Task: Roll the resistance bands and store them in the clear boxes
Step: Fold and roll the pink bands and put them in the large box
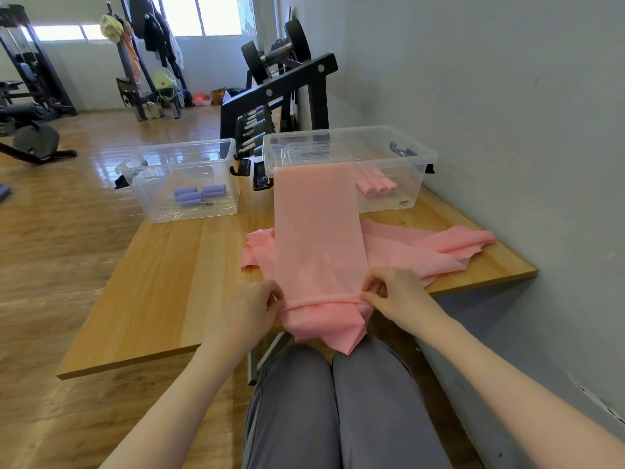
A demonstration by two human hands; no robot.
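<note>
A long pink resistance band (318,231) lies flat along the wooden table (162,282), its far end draped over the rim of the right clear box (399,154). At the table's near edge its end is turned into a thin roll. My left hand (257,306) pinches the roll's left end and my right hand (389,292) pinches its right end. More loose pink bands (439,248) lie crumpled under and to the right of it. Rolled pink bands (377,187) sit in the right box. Rolled purple bands (198,194) sit in the left clear box (182,154).
A grey wall runs along the table's right side. A black dumbbell rack (277,93) stands behind the boxes. Gym machines and a coat stand are across the wooden floor at far left. My knees in grey trousers (338,401) are below the table edge.
</note>
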